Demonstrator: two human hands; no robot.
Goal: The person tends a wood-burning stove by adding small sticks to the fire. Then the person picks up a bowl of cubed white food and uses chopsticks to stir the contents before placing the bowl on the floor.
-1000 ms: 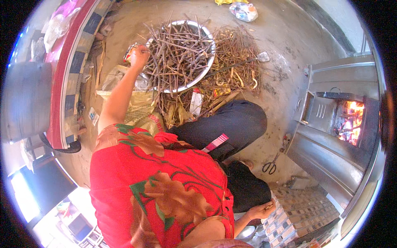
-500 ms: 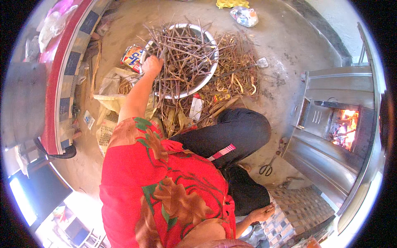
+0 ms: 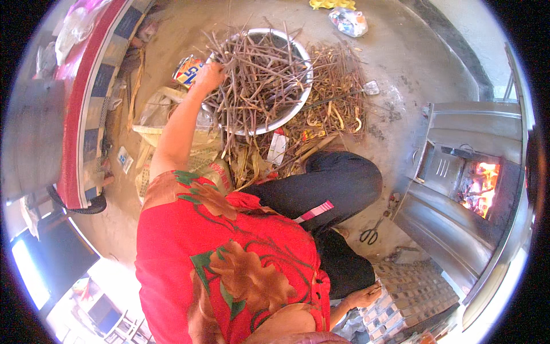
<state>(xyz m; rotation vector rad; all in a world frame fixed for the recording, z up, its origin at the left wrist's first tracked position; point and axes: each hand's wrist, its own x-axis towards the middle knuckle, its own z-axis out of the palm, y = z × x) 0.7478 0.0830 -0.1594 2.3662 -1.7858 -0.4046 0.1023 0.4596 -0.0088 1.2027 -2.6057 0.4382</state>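
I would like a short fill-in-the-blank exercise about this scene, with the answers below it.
1. The person's ____ hand is at the sticks.
2. The white basin has a ____ shape.
3. The stove, with fire inside, is on the ____ side of the picture.
4. The flowered shirt is mostly ____.

Answers: left; round; right; red
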